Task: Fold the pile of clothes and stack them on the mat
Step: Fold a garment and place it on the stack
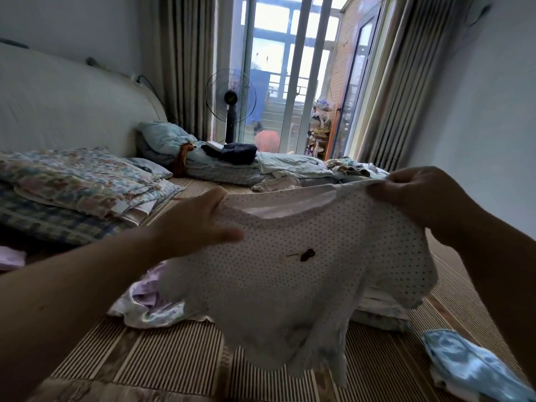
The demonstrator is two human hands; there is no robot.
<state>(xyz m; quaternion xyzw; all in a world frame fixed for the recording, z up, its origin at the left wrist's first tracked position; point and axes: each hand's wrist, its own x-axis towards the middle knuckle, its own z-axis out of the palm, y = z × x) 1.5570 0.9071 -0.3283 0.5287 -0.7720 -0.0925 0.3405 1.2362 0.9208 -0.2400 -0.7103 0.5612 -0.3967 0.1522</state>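
A white dotted shirt [304, 285] with a small dark bow on its chest hangs in the air in front of me, above the striped mat [162, 355]. My left hand [200, 224] holds its left shoulder, thumb in front of the cloth. My right hand [420, 198] pinches the right shoulder by the neckline. Behind the shirt a crumpled pile of pale lilac and floral clothes [145, 303] lies on the mat. A low stack of folded pale clothes [380, 311] sits to the right, partly hidden by the shirt.
A light blue garment [467, 369] lies at the mat's lower right. Folded floral quilts [78, 184] are stacked at the left. Blue bedding [179, 146], dark clothes [235, 153] and more loose garments [304, 172] lie at the far end. A standing fan [230, 97] stands by the glass door.
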